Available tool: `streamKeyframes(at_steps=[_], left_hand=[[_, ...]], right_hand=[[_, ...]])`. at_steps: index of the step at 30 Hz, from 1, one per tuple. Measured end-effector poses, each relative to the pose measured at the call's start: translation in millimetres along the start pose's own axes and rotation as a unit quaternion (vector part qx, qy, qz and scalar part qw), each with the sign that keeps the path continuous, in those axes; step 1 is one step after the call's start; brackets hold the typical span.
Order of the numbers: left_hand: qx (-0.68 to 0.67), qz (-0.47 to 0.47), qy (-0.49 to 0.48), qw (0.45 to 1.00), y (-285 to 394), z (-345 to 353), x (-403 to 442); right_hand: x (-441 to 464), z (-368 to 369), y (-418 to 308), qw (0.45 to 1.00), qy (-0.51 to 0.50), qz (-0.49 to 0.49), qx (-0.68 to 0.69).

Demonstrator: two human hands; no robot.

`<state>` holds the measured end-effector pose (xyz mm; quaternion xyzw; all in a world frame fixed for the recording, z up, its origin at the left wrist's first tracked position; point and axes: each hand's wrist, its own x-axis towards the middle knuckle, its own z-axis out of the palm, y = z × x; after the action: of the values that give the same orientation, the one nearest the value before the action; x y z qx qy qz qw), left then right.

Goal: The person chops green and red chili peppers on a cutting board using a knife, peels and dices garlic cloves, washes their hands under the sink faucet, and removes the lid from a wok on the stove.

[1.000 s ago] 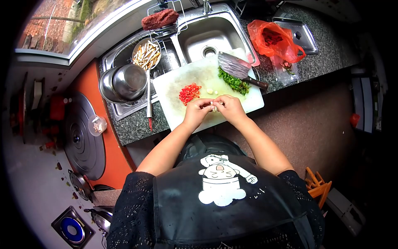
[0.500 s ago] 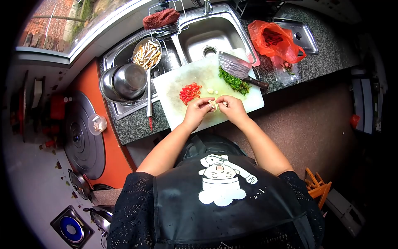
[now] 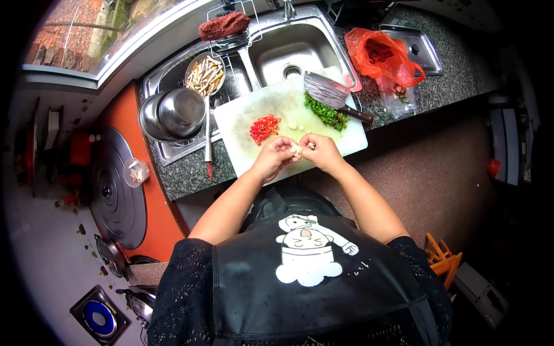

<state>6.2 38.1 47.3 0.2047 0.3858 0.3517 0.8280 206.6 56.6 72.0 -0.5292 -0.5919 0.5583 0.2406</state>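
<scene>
Over the near edge of the white cutting board (image 3: 236, 124), my left hand (image 3: 273, 158) pinches a pale piece of garlic (image 3: 296, 150). Close beside it, my right hand (image 3: 325, 154) has thumb and fingers closed on a small brownish-white bit of garlic (image 3: 311, 146), perhaps a clove or skin. Peeled garlic cloves (image 3: 293, 126) lie on the board just beyond my hands. Chopped red chili (image 3: 265, 129) is piled to the left. On the right, a cleaver (image 3: 328, 92) lies partly over chopped green pepper (image 3: 326, 115), its handle past the board's edge.
The board overlaps the front of a steel sink (image 3: 294, 49). Left of it are metal bowls (image 3: 182, 112) and a bowl of pale strips (image 3: 205, 75). A red plastic bag (image 3: 375, 55) and a metal lid (image 3: 418, 49) occupy the right counter.
My hands have drawn slightly apart, and the garlic between them now shows as separate pieces, one in each hand. The things on the board have not moved.
</scene>
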Motion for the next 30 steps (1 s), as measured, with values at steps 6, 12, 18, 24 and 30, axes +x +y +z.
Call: streamKeyframes(at_steps=[6, 12, 18, 24, 30], left_hand=[[-0.064, -0.049, -0.019, 0.997, 4.7, -1.8, -3.6], [-0.058, -0.013, 0.04, 0.997, 11.6, 17.5, -5.2], [-0.025, -0.007, 0.02, 0.999, 7.9, 7.9, -2.7], [-0.012, 0.02, 0.043, 0.999, 2.3, 5.6, 0.7], [0.036, 0.052, 0.059, 0.996, 0.6, 5.7, 1.1]], right_hand=[[-2.7, -6.8, 11.6, 0.952, -0.104, 0.094, 0.272], [-2.5, -5.0, 9.9, 0.956, -0.073, 0.104, 0.263], [-1.2, -2.1, 16.6, 0.967, -0.049, 0.098, 0.232], [-6.5, 1.5, 5.1, 0.997, 0.02, 0.015, 0.077], [-6.4, 2.2, -0.6, 0.999, 0.045, -0.009, 0.009]])
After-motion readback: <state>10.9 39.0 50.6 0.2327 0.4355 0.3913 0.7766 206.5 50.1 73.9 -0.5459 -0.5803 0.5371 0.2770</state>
